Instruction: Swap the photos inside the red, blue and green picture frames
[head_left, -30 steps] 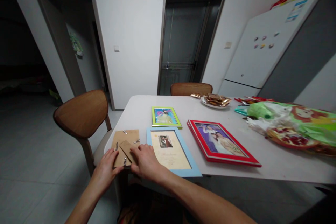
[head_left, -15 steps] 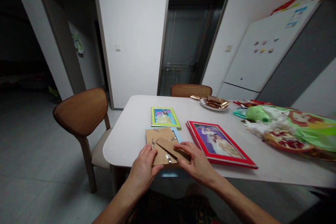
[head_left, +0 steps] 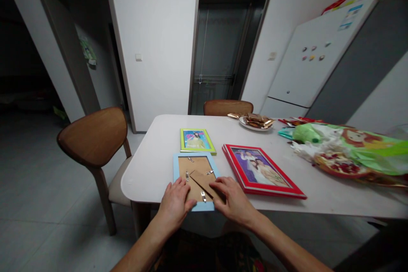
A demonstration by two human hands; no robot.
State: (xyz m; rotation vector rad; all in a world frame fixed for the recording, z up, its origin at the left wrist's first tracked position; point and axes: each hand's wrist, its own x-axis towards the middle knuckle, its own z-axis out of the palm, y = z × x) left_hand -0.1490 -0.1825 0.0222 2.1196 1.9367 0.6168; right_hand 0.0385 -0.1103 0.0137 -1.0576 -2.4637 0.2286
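When we look down at the white table [head_left: 143, 178], where does the light-blue photo frame [head_left: 176, 170] lie?

Face down near the table's edge, at 6 o'clock from where we stand, with the green frame [head_left: 182, 140] at 12 o'clock from it and the red frame [head_left: 233, 165] at 3 o'clock.

And our hands?

Our left hand [head_left: 174, 204] lies open, its fingers spread over the lower left of the kraft backing board [head_left: 194, 165] and reaching the blue border. Our right hand [head_left: 230, 197] lies just as open, its fingertips on the lower end of the easel strut [head_left: 204, 185], which lies flat. Neither hand visibly closes round anything; both seem only to rest on it from above.

How should we expect it to handle?

We judge it light and stiff. Any glass under the backing is hidden, so we would treat it as fragile. The smooth border may slide on the tabletop.

Where would we take hold?

By the long edges of the border, clear of the strut and the metal turn clips [head_left: 203, 196], which look thin enough to bend
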